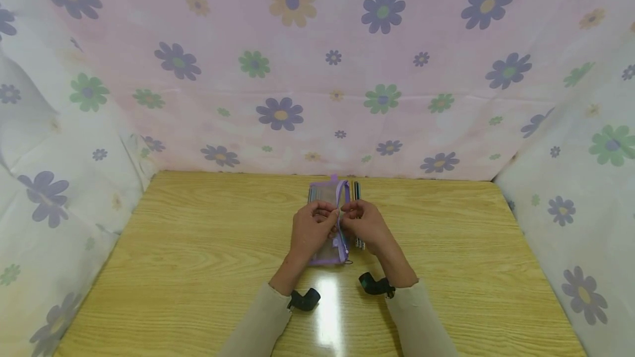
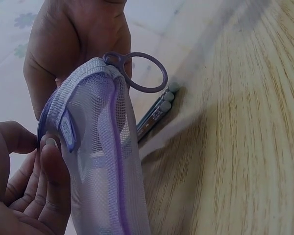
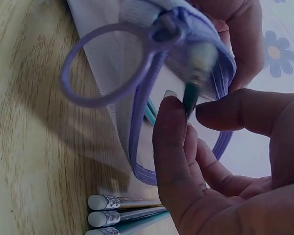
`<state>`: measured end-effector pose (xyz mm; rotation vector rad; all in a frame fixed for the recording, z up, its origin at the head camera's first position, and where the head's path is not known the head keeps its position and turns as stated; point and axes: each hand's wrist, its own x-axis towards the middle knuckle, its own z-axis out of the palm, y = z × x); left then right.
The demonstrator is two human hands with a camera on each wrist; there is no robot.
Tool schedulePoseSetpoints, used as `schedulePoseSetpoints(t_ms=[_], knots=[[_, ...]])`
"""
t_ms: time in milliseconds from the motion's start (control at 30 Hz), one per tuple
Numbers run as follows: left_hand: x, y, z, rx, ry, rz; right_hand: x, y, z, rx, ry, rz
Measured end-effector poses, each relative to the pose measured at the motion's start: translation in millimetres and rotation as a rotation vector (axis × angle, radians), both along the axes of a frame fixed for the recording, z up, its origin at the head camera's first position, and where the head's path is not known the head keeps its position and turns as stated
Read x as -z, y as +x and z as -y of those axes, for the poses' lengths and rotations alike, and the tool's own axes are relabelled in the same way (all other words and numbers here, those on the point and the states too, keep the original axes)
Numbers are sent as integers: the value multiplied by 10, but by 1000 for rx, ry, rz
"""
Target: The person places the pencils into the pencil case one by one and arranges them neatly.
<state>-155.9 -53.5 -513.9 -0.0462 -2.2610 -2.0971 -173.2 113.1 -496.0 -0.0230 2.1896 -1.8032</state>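
Note:
A purple-edged mesh pencil case [image 1: 322, 255] lies on the table between the hands, its zip side open. My left hand [image 1: 308, 229] pinches the edge of the opening between thumb and finger, as the left wrist view shows at the fabric tab [image 2: 67, 131]. At the opening, my right hand [image 1: 368, 226] pinches a green pencil [image 3: 190, 98]; its pale, blurred eraser end points into the case. A purple ring [image 3: 108, 100] hangs from the zip. Through the opening another green pencil [image 3: 149, 115] shows.
Three pencils [image 3: 100, 218] with white erasers lie on the wooden table [image 1: 198, 269] just right of the case. Flowered cloth [image 1: 317, 81] hangs behind the table and on both sides. Black wrist devices [image 1: 305, 299] stick out inward from the sleeves.

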Motion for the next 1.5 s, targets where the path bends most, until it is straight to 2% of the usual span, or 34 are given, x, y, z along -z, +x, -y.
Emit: schedulePoseSetpoints(t_ms=[467, 700, 867, 1100, 1500], knots=[[2, -7, 1, 0, -7, -12, -29, 19, 0, -50, 48, -50], [-22, 3, 1, -8, -4, -11, -7, 2, -21, -9, 71, -55], [-17, 2, -4, -13, 3, -7, 2, -16, -68, 41, 149, -95], [-12, -1, -3, -13, 4, 9, 2, -42, -136, 91, 319, -167], [-5, -2, -3, -17, 26, 16, 44, -63, -198, 124, 426, -185]])
